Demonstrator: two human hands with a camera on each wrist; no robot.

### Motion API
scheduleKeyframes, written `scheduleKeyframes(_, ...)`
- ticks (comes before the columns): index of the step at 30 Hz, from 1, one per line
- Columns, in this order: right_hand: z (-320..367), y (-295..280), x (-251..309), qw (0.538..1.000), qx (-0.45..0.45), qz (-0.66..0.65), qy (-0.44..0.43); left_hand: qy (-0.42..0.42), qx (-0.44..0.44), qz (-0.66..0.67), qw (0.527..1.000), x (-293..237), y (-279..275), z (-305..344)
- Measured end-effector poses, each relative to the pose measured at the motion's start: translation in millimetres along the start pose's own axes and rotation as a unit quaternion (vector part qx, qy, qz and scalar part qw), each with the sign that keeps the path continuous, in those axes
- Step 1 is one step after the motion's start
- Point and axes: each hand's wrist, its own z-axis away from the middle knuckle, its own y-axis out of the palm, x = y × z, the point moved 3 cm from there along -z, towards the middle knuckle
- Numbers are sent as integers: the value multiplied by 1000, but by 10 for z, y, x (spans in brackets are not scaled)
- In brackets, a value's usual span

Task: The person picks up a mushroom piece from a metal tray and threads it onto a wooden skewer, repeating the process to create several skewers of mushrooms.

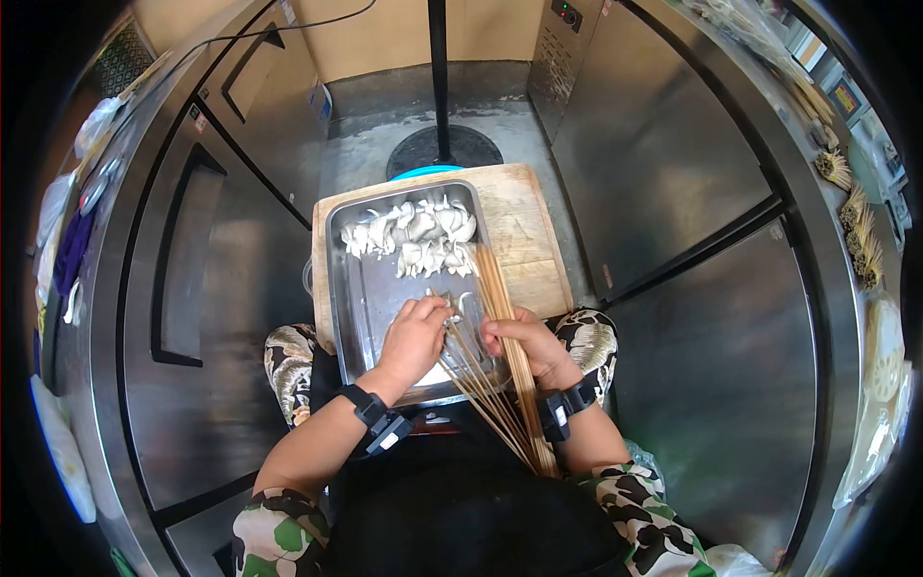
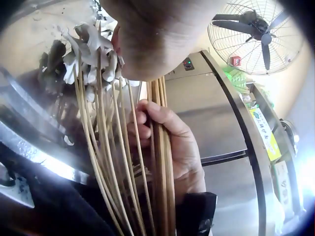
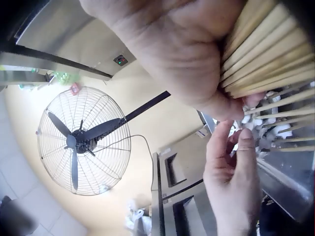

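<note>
My right hand (image 1: pixel 538 348) grips a thick bundle of bare wooden skewers (image 1: pixel 508 322), its thumb across them. Several separate skewers (image 2: pixel 106 132) fan out beside the bundle, with white, frilly mushroom pieces (image 2: pixel 91 49) on their upper ends. At those ends is my left hand (image 1: pixel 413 335), its fingers curled and pinching at a mushroom piece mostly hidden by the fingertips. Both hands are close together over the near right part of a metal tray (image 1: pixel 370 303). Two rows of white mushroom pieces (image 1: pixel 413 229) lie at the tray's far end.
The tray rests on a wooden board (image 1: pixel 529 226) in front of my knees. Steel cabinets (image 1: pixel 692 173) stand close on both sides. Behind the board rises a black fan stand (image 1: pixel 440 87). More bundled skewers (image 1: pixel 859 231) lie on the right counter.
</note>
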Motion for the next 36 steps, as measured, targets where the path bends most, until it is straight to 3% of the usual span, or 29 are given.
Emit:
scheduleKeyframes(2, 23, -28, 32, 997, 49, -67, -2, 8, -15, -8, 1000, -4, 7, -3)
scheduleKeyframes(5, 33, 24, 54, 997, 52, -61, -10, 8, -15, -10, 1000, 1, 23, -4)
scheduleKeyframes(11, -64, 7, -138, 992, -10, 124, 16, 15, -47, 47, 998, 11, -62, -101)
scheduleKeyframes(14, -70, -22, -157, 994, -3, 107, 24, -62, -55, 167, 982, 207, -107, -222)
scheduleKeyframes(17, -91, -56, -190, 995, 1, 101, 22, -232, -109, 270, 928, 767, 14, -365)
scheduleKeyframes(20, -98, -62, -195, 994, 2, 108, 29, -315, -143, 198, 917, 1321, 142, -495)
scheduleKeyframes(22, -98, -56, -182, 994, -1, 106, 33, -362, -120, 198, 903, 1720, 417, -557)
scheduleKeyframes(24, -95, -37, -165, 995, -2, 96, 31, -417, -91, 208, 880, 1764, 483, -617)
scheduleKeyframes(33, -99, -65, -184, 993, 12, 98, 57, -334, -132, 212, 909, 1703, 521, -692)
scheduleKeyframes(36, -100, -64, -191, 993, 1, 101, 56, -297, -156, 290, 896, 1668, 523, -683)
